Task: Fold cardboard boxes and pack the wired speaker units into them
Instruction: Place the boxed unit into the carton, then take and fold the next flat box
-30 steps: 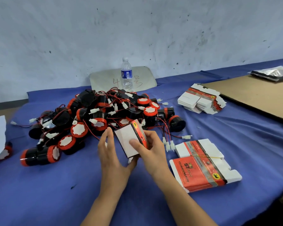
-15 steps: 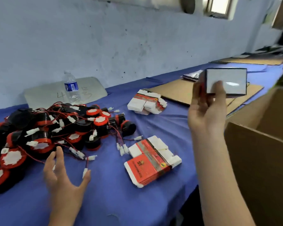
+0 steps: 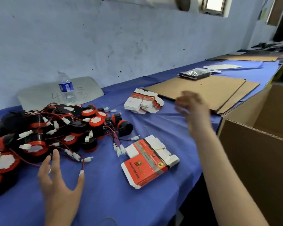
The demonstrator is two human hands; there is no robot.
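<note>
Black-and-red wired speaker units (image 3: 55,131) lie heaped near left, a banded stack of flat red-and-white cardboard boxes (image 3: 150,162) just right. We find the left hand (image 3: 55,180) spread beside the heap, presumably to take one; the blurred right hand (image 3: 193,108) hangs empty, fingers loose, near the brown corrugated carton (image 3: 252,152).

Left grip (image 3: 59,181) spreads over the counter (image 3: 108,196) beside the speakers (image 3: 55,131); right grip (image 3: 193,108), blurred, loose-fingered, hangs raised beside the carton (image 3: 255,160).

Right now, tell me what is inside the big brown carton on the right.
Only bare inner walls of the brown carton show. Its near wall covers the floor, so any contents cannot be seen. The blurred right hand is outside it.
</note>
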